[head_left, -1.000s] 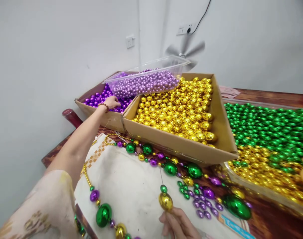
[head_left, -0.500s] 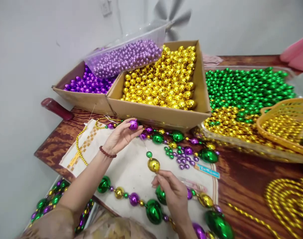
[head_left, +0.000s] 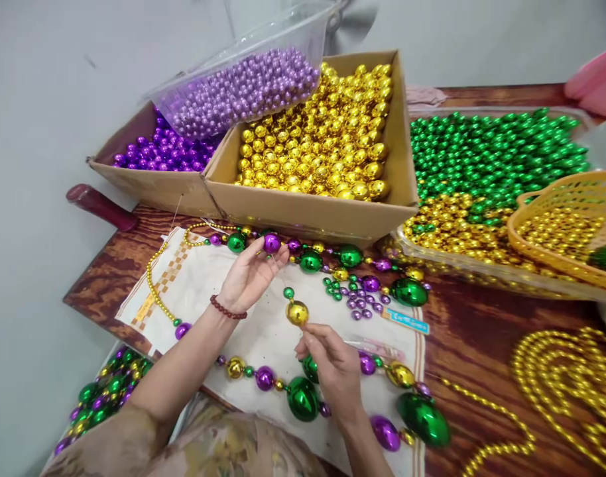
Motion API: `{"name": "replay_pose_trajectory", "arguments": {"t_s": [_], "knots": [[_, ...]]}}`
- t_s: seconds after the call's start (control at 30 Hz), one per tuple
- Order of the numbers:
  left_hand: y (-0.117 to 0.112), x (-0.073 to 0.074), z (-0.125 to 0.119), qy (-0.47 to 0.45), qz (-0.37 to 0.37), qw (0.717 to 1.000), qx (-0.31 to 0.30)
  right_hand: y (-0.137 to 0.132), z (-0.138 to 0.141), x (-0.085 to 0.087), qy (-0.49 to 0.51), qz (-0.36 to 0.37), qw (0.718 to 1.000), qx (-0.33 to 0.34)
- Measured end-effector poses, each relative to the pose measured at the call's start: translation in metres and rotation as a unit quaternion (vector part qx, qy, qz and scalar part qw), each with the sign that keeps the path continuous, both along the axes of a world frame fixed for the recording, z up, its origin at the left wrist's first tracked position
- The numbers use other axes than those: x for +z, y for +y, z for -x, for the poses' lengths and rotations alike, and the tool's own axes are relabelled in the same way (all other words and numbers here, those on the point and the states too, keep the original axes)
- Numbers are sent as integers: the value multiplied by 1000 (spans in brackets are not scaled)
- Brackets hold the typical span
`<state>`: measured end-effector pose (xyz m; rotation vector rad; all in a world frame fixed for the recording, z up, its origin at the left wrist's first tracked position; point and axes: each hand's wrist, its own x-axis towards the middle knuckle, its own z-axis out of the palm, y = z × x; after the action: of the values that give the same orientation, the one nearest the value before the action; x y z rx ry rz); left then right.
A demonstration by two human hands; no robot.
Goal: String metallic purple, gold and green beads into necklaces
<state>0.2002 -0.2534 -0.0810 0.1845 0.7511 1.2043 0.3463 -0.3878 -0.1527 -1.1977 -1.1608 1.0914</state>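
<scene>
A purple bead (head_left: pixel 272 242) is pinched in the left hand (head_left: pixel 248 275), raised to meet the thin thread. The right hand (head_left: pixel 333 364) pinches the gold bead (head_left: pixel 297 313) already strung. Both hover over the white cloth (head_left: pixel 203 278); behind it, cardboard boxes (head_left: pixel 307 215) of gold and purple beads crowd the counter (head_left: pixel 482 331).

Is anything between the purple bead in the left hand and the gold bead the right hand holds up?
Nothing visible. The purple bead in the left hand and the gold bead above the right hand have only bare cloth behind the gap.
</scene>
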Motion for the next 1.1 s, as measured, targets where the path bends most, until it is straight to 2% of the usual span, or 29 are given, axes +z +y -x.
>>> {"name": "replay_pose_trajectory", "arguments": {"t_s": [0.33,0.67,1.1], "knots": [[-6,-8,1,-3,-29,1000,0,-2,1,-6,-3,15,1000,-19],[-7,-7,1,-13,-53,998,-8,-3,3,-8,-3,22,999,-26],[-13,-12,-1,-8,-62,998,20,-4,6,-8,14,38,998,-44]]}}
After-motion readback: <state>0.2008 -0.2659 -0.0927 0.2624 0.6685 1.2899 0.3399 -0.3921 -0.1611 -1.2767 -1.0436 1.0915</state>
